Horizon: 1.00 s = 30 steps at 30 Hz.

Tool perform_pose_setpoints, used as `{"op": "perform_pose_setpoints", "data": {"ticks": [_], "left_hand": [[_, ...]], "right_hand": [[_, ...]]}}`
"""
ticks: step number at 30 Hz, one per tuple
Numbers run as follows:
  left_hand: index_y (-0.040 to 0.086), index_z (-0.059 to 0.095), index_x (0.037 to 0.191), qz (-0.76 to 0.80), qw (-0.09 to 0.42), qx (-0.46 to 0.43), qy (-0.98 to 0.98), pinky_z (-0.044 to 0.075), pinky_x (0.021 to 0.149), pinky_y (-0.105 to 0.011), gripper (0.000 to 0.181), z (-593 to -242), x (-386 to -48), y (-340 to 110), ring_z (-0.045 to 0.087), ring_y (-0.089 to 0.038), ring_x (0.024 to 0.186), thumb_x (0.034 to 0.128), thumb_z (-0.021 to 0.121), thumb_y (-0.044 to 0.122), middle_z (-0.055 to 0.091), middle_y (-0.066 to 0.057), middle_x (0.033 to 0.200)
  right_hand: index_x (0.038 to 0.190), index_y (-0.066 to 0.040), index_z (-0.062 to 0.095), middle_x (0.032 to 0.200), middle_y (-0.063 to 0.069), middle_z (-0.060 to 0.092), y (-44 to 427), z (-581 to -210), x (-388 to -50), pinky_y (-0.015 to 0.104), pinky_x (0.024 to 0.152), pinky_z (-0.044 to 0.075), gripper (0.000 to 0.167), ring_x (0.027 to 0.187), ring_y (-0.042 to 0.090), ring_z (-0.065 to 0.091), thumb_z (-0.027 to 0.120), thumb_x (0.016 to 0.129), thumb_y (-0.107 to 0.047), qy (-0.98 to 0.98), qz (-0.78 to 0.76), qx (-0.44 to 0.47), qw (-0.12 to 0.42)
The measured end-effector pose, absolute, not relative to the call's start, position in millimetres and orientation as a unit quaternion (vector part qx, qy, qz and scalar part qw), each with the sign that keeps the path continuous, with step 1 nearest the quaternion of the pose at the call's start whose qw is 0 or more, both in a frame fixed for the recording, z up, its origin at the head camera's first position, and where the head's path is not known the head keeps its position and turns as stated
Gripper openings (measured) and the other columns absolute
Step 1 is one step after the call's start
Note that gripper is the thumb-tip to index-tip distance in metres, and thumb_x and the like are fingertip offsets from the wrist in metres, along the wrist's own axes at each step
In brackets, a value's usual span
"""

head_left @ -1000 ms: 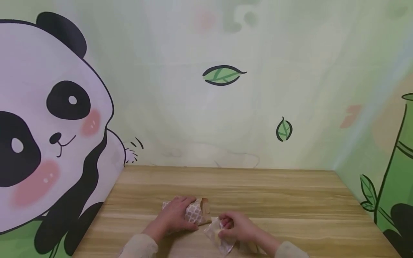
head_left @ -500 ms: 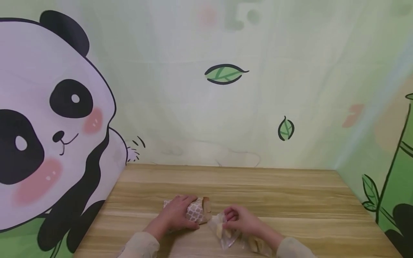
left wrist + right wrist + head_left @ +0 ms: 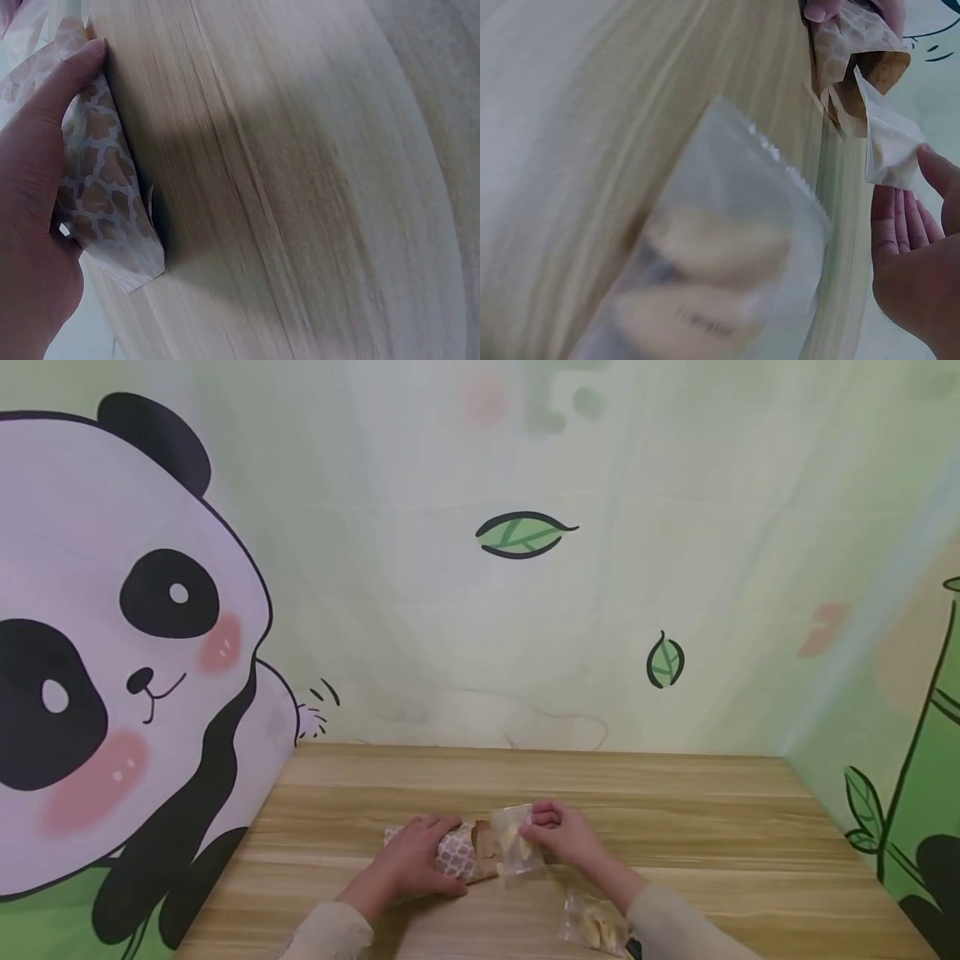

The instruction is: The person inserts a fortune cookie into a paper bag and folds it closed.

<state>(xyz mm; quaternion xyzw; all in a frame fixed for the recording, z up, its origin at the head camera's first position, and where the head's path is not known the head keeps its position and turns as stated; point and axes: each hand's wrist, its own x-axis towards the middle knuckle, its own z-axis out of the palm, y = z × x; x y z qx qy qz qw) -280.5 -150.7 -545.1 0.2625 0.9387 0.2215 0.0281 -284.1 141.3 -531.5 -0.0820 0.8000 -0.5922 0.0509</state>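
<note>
My left hand point(image 3: 416, 860) grips a brown-and-white patterned paper bag point(image 3: 456, 853) lying on its side, its brown-lined mouth facing right. In the left wrist view the thumb lies along the bag point(image 3: 101, 165). My right hand point(image 3: 570, 837) pinches a clear packet point(image 3: 517, 852) with pale, biscuit-like contents. It holds that packet right at the bag's mouth; in the right wrist view a corner of the packet point(image 3: 889, 146) points into the opening. Another clear packet point(image 3: 592, 925), holding similar tan pieces, lies on the table below my right forearm. What the bag contains is hidden.
The wood-grain table point(image 3: 675, 810) reaches back to a pale green cloth wall point(image 3: 420, 610) printed with a panda and leaves. A small dark object point(image 3: 634, 948) shows partly beside the right sleeve, at the lower edge of the head view.
My right hand has carried its packet up and away from the other packet, to the bag's mouth. The lower packet is now more exposed. My left hand keeps its grip on the bag.
</note>
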Motion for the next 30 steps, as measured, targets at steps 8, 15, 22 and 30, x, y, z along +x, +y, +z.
{"op": "perform_pose_setpoints", "data": {"ticks": [8,15,22,30], "left_hand": [[0.009,0.056,0.149,0.235,0.004,0.254,0.938,0.048,0.112,-0.06,0.104,-549,-279,-148,0.058,-0.042,0.131,0.0666,0.097,0.056,0.062,-0.017,0.144],[0.009,0.055,0.149,0.236,-0.004,0.249,0.939,0.049,0.111,-0.06,0.105,-554,-281,-144,0.059,-0.041,0.13,0.0657,0.097,0.057,0.062,-0.016,0.143],[0.008,0.055,0.148,0.234,-0.01,0.239,0.942,0.049,0.111,-0.06,0.105,-556,-280,-144,0.06,-0.042,0.128,0.065,0.097,0.056,0.063,-0.018,0.142],[0.004,0.053,0.149,0.229,-0.01,0.235,0.945,0.045,0.115,-0.06,0.108,-554,-279,-145,0.058,-0.044,0.131,0.0659,0.095,0.058,0.062,-0.02,0.143]], "right_hand": [[0.118,0.01,0.063,0.102,0.018,0.074,116,-529,-293,0.033,0.079,0.063,0.038,0.093,0.025,0.072,0.085,0.088,0.0,0.796,-0.604,-0.028,-0.011],[0.114,0.008,0.062,0.099,0.015,0.072,112,-537,-291,0.034,0.08,0.064,0.037,0.09,0.023,0.071,0.086,0.087,-0.003,0.815,-0.577,-0.043,-0.013],[0.112,0.008,0.063,0.094,0.012,0.072,115,-543,-285,0.032,0.076,0.062,0.034,0.088,0.021,0.069,0.085,0.089,-0.003,0.821,-0.568,-0.056,0.008],[0.11,0.009,0.066,0.091,0.01,0.073,116,-546,-285,0.032,0.073,0.062,0.032,0.085,0.019,0.069,0.086,0.089,-0.006,0.834,-0.548,-0.056,0.02]]}}
